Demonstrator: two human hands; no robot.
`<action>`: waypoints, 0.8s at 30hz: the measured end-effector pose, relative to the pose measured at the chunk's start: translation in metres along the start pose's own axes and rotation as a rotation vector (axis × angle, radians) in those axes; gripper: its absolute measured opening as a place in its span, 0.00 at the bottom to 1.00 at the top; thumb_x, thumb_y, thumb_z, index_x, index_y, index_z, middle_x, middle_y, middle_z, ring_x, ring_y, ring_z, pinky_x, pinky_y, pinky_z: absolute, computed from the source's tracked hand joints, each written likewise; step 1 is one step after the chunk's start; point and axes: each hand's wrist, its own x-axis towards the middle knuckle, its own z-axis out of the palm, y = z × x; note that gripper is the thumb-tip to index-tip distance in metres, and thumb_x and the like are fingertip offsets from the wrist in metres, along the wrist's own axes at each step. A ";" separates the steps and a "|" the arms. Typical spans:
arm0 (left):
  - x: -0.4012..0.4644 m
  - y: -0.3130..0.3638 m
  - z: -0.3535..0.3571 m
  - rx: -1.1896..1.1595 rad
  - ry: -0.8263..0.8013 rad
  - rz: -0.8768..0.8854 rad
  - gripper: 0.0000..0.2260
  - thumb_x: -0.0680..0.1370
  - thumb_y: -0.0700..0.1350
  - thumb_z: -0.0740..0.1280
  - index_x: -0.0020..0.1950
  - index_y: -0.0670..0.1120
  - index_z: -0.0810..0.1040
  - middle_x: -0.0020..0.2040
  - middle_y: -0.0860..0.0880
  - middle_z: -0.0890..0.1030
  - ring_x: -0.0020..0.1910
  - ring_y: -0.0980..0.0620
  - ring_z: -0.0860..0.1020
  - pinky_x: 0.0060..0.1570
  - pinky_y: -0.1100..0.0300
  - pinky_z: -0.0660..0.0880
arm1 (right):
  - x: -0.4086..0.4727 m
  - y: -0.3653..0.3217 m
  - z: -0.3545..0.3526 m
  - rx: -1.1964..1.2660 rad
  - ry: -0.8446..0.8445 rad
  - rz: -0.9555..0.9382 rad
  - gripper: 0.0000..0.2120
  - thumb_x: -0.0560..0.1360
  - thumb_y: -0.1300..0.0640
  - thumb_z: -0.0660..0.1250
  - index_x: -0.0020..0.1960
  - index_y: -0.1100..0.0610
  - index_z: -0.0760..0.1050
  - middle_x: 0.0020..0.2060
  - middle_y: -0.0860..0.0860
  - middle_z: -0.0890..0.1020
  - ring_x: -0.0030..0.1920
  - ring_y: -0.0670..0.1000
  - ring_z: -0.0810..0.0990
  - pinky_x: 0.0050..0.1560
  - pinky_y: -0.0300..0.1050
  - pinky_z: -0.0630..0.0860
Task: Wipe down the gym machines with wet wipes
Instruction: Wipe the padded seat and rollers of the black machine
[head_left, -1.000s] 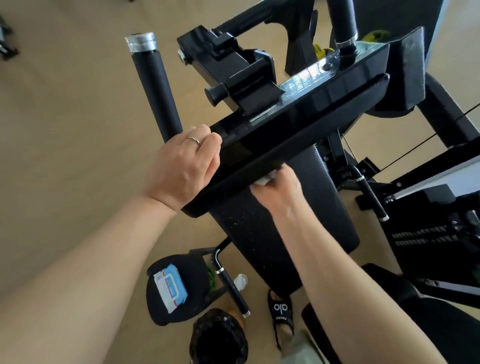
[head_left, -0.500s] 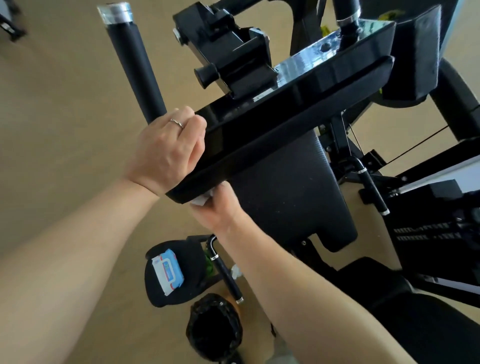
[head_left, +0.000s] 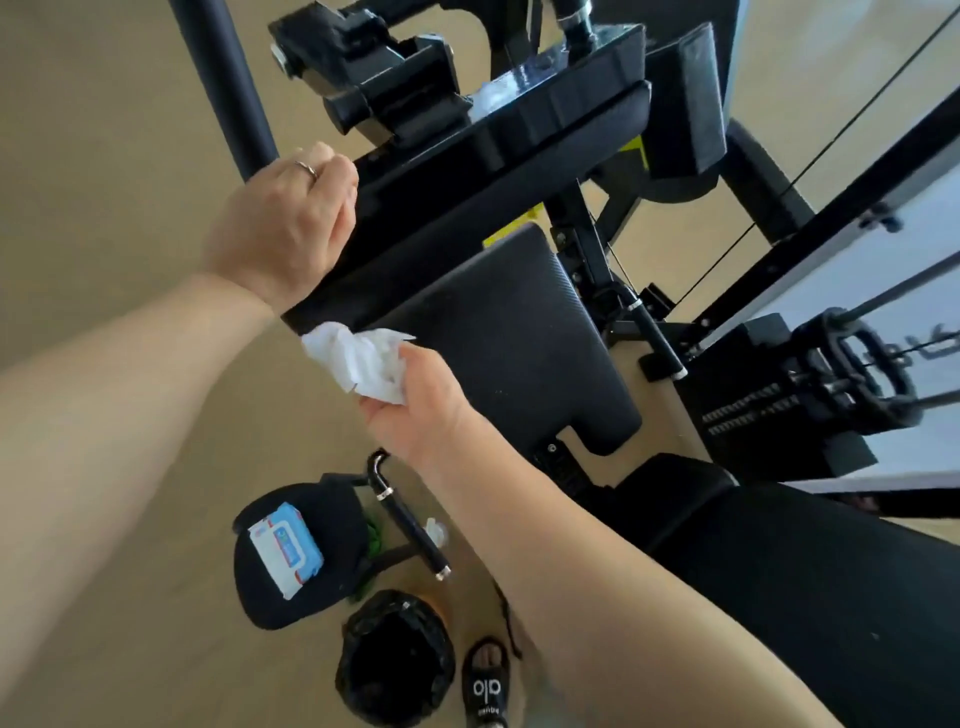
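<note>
A black gym machine fills the view, with a glossy black arm pad (head_left: 498, 150) slanting across the top. My left hand (head_left: 285, 228) grips the pad's near left corner, fingers curled over its top edge, a ring on one finger. Just below that corner my right hand (head_left: 421, 410) holds a crumpled white wet wipe (head_left: 358, 358), clear of the pad. Beneath it is the textured black seat pad (head_left: 509, 332). A blue and white pack of wet wipes (head_left: 284, 548) lies on a round black seat (head_left: 260, 597) near the floor.
A black-lined bin (head_left: 395, 654) stands on the tan floor by my sandalled foot (head_left: 485, 686). A black upright handle bar (head_left: 223, 78) rises at the left. The weight stack (head_left: 779, 395) and cables are at the right. Another white wipe (head_left: 491, 98) lies on the pad's top.
My right hand slid the wipe leftward along the pad's underside, then came off below the near corner, so the wipe now shows fully. My left hand kept its grip.
</note>
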 end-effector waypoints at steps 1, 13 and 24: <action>0.000 0.007 -0.003 -0.016 -0.025 -0.066 0.10 0.85 0.41 0.55 0.51 0.36 0.73 0.46 0.36 0.76 0.41 0.35 0.74 0.38 0.43 0.71 | -0.010 -0.003 -0.013 0.017 0.016 -0.034 0.11 0.85 0.63 0.55 0.54 0.62 0.76 0.45 0.54 0.82 0.42 0.50 0.83 0.39 0.38 0.82; -0.074 0.234 -0.065 -1.202 -0.815 -0.707 0.22 0.77 0.67 0.63 0.60 0.51 0.78 0.54 0.50 0.83 0.54 0.50 0.81 0.57 0.46 0.79 | -0.167 0.005 -0.123 -0.150 0.311 -0.344 0.13 0.85 0.54 0.60 0.62 0.60 0.76 0.58 0.59 0.82 0.62 0.60 0.81 0.62 0.53 0.79; -0.062 0.359 -0.125 -1.363 -0.796 -0.450 0.13 0.77 0.53 0.72 0.56 0.47 0.78 0.51 0.45 0.82 0.52 0.46 0.82 0.53 0.48 0.81 | -0.312 0.029 -0.203 -0.453 0.624 -0.739 0.21 0.81 0.42 0.57 0.64 0.54 0.79 0.58 0.54 0.84 0.60 0.58 0.82 0.64 0.61 0.77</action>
